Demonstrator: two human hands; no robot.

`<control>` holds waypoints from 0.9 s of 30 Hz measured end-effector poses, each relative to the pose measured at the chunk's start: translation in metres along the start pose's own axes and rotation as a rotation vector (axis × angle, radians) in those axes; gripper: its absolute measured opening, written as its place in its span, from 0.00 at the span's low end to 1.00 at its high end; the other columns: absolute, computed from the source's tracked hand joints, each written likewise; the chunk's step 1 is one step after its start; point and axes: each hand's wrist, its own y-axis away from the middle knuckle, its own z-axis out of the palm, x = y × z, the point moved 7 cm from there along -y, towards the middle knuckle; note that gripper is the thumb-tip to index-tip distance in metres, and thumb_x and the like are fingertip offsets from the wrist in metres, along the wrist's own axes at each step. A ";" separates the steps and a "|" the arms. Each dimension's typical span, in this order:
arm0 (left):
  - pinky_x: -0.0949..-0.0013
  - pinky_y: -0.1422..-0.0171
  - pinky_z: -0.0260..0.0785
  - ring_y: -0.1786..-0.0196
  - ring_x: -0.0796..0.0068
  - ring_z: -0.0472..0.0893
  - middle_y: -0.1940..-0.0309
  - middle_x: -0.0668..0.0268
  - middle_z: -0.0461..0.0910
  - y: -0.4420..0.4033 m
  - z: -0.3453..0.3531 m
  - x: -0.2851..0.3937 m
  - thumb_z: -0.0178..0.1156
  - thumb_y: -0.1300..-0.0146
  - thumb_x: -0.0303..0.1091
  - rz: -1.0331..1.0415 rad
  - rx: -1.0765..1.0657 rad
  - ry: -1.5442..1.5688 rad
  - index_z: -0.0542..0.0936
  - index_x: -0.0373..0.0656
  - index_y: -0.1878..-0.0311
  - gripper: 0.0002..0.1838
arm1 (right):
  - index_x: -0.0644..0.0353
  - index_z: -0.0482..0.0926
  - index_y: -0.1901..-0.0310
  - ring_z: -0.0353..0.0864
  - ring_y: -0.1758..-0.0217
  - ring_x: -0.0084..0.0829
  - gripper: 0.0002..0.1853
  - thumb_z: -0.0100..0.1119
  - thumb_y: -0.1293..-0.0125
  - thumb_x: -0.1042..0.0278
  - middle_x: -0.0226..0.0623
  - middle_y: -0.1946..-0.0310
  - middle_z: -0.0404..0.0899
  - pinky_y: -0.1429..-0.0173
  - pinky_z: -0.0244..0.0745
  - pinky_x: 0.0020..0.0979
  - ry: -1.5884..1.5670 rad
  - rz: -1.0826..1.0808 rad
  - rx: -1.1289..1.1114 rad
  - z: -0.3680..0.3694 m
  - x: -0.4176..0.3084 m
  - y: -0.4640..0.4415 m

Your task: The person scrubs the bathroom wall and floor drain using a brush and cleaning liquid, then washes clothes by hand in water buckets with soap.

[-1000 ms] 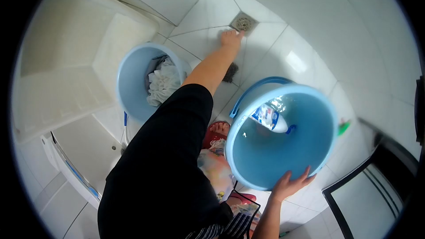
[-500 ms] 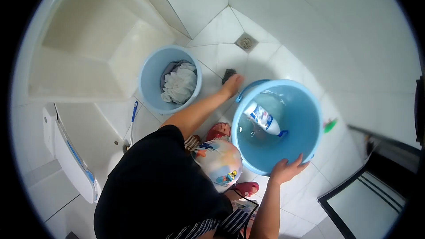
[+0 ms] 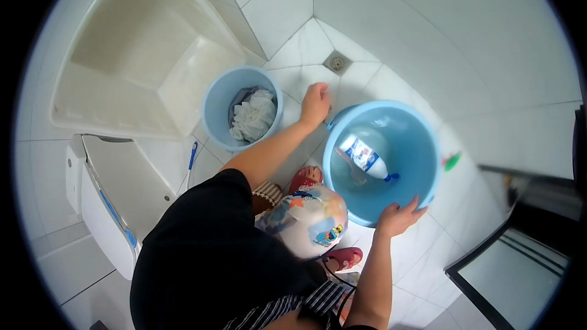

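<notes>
Head view: right hand (image 3: 396,217) grasps the big blue bucket (image 3: 420,146) right of centre; left hand (image 3: 315,105), upper centre, grip unclear

On my feed, the large bucket (image 3: 411,177) looks like smooth plastic with a soft sheen; the small bucket (image 3: 215,101) reads as smooth plastic too; the bottle (image 3: 369,159) shows me glossy plastic; the crumpled white bundle (image 3: 254,115) looks like thin cloth; the drain cover (image 3: 337,62) seems metal; the floor tiles (image 3: 394,87) gleam; the black shirt (image 3: 195,250) is matt fabric.
</notes>
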 end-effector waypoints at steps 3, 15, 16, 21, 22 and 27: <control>0.65 0.50 0.70 0.57 0.63 0.78 0.57 0.54 0.76 0.006 0.020 -0.082 0.54 0.39 0.32 -0.291 -0.235 -0.456 0.74 0.36 0.52 0.14 | 0.59 0.66 0.39 0.59 0.34 0.54 0.31 0.50 0.49 0.80 0.59 0.33 0.50 0.39 0.66 0.42 0.010 0.010 -0.012 0.001 0.000 0.000; 0.68 0.38 0.61 0.46 0.69 0.73 0.48 0.60 0.74 0.050 0.023 0.031 0.40 0.31 0.53 -0.390 -0.552 0.352 0.71 0.38 0.43 0.28 | 0.56 0.61 0.36 0.57 0.33 0.54 0.34 0.49 0.50 0.80 0.57 0.34 0.51 0.35 0.61 0.43 -0.058 0.004 -0.002 0.001 0.003 -0.001; 0.67 0.38 0.61 0.46 0.69 0.73 0.48 0.61 0.74 0.053 0.019 0.032 0.41 0.30 0.51 -0.312 -0.519 0.355 0.72 0.38 0.43 0.26 | 0.56 0.61 0.36 0.57 0.33 0.54 0.34 0.49 0.50 0.80 0.57 0.34 0.51 0.35 0.61 0.43 -0.056 0.000 -0.003 0.000 0.002 -0.001; 0.65 0.38 0.62 0.41 0.65 0.71 0.44 0.59 0.72 0.069 0.016 -0.064 0.47 0.32 0.47 -0.669 -0.292 0.478 0.74 0.40 0.46 0.22 | 0.59 0.62 0.37 0.56 0.33 0.56 0.32 0.48 0.49 0.78 0.62 0.35 0.52 0.33 0.58 0.42 -0.083 -0.001 -0.006 -0.001 0.000 -0.002; 0.63 0.38 0.62 0.39 0.62 0.69 0.42 0.57 0.69 0.067 0.014 -0.093 0.51 0.37 0.46 -0.484 -0.357 0.078 0.75 0.42 0.48 0.21 | 0.59 0.62 0.37 0.56 0.33 0.56 0.32 0.48 0.49 0.78 0.62 0.35 0.52 0.33 0.58 0.42 -0.083 -0.001 -0.003 0.000 0.002 -0.002; 0.56 0.34 0.58 0.28 0.56 0.53 0.31 0.56 0.55 0.050 0.037 -0.116 0.56 0.44 0.41 -0.157 -0.622 -0.788 0.78 0.51 0.49 0.18 | 0.57 0.62 0.37 0.57 0.33 0.55 0.33 0.47 0.49 0.82 0.58 0.34 0.52 0.36 0.63 0.42 -0.058 -0.022 0.003 0.004 0.005 -0.002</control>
